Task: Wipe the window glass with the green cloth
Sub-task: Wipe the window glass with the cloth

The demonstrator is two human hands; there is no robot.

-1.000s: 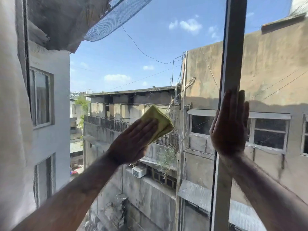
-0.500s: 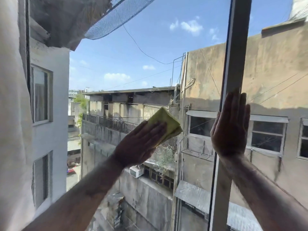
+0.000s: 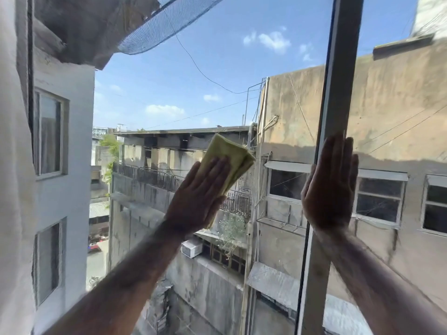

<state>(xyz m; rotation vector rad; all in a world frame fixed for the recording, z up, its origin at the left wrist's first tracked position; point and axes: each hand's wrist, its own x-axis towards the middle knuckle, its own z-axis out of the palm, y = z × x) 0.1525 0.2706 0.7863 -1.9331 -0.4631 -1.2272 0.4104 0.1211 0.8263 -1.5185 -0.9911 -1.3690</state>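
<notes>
Window glass (image 3: 242,76) fills the view, and the green cloth (image 3: 229,157) lies folded flat against it near the middle — pressed there by the left hand (image 3: 197,197) with straight fingers. Right hand (image 3: 330,184) rests flat, fingers extended, on the upright window frame (image 3: 343,68) just beside the cloth.

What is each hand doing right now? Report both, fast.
Left hand: open, straight fingers pressing the green cloth on the window glass.
Right hand: open, flat against the window frame, holding nothing.
</notes>
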